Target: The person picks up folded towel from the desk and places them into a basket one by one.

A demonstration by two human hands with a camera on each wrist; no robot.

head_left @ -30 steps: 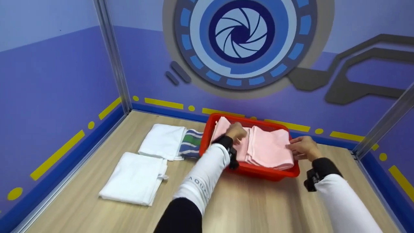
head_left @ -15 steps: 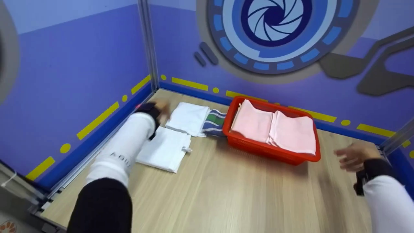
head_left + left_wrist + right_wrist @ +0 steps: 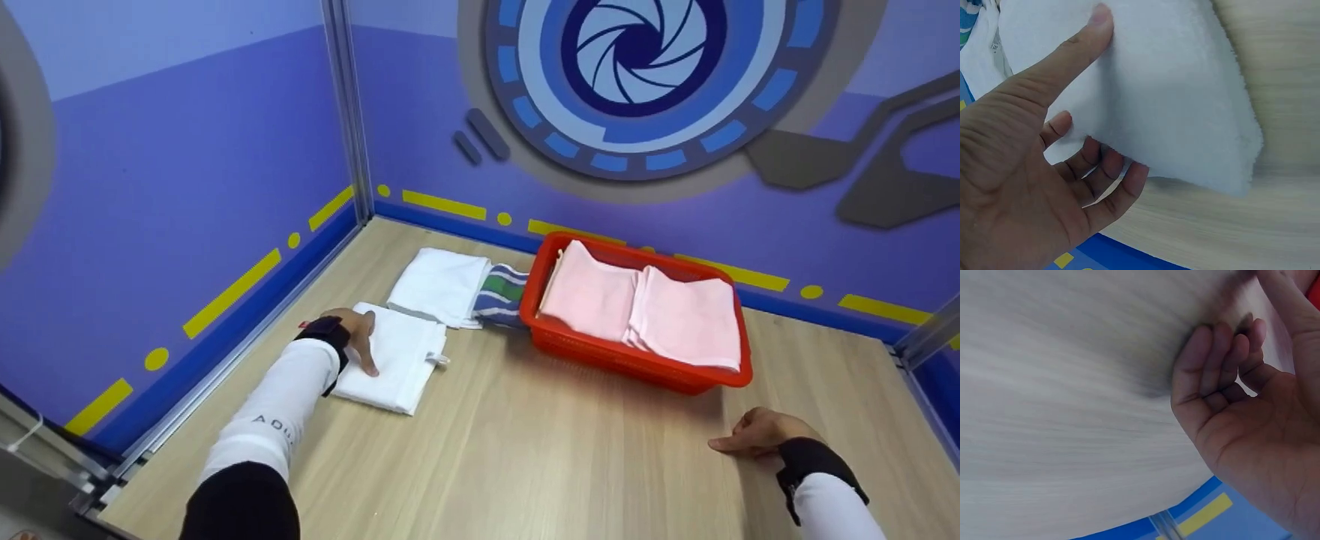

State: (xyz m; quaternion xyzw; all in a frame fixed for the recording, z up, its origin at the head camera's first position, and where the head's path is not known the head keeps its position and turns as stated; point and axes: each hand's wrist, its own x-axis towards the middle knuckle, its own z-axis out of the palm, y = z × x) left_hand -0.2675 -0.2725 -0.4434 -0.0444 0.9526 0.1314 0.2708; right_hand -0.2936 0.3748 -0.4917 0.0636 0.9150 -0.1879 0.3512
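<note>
A folded white towel [image 3: 401,364] with a small label lies on the left part of the table. My left hand [image 3: 352,336] grips its left side. In the left wrist view the thumb lies over the towel [image 3: 1179,101], and the fingertips [image 3: 1135,171] reach beneath its edge. My right hand [image 3: 769,433] is at the right, in front of the red basket [image 3: 626,367], and holds nothing. Its fingers curl loosely in the right wrist view. Two folded pink towels [image 3: 686,319] sit side by side in the basket.
Behind the gripped towel lies another folded white towel [image 3: 441,285]. A blue, green and white striped cloth [image 3: 501,294] lies between it and the basket. Purple-blue walls [image 3: 202,172] enclose the wooden table [image 3: 540,457] at the back and sides.
My left hand has left the basket and gone left to the nearer white towel, taking hold of its side. My right hand has come away from the basket toward the front. The head view has shifted.
</note>
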